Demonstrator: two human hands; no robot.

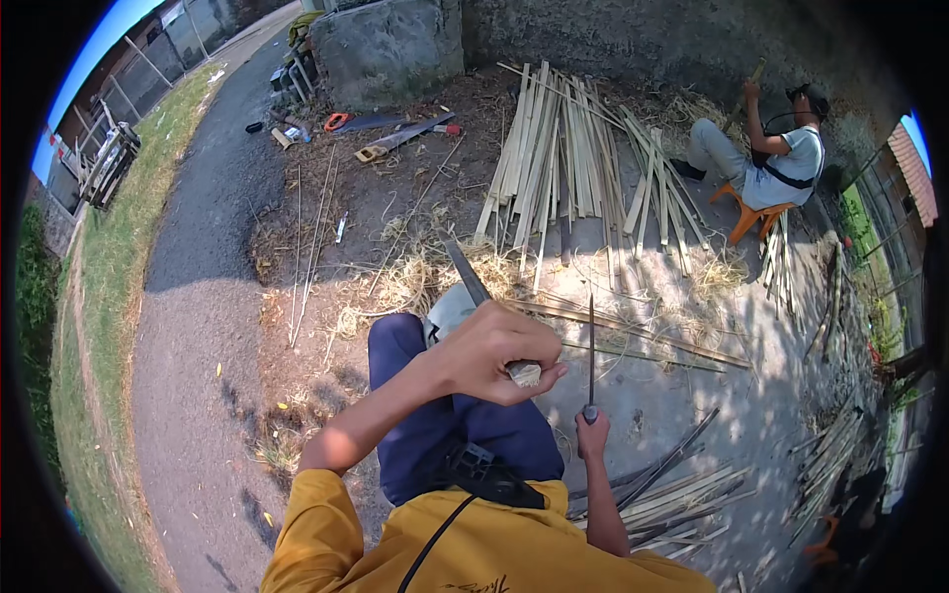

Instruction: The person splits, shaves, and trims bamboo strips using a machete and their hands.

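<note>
My left hand is closed around a dark-sided bamboo strip, whose pale cut end shows below my fingers. The strip slants up and away to the left, above my knees. To the right, my right hand grips the dark handle of a knife. Its long, thin blade points away from me, apart from the strip. Curly pale shavings lie on the ground just beyond my feet.
A large pile of split bamboo strips lies ahead, with more strips at my right side. Hand saws rest on the ground at far left. A person sits on an orange stool at far right.
</note>
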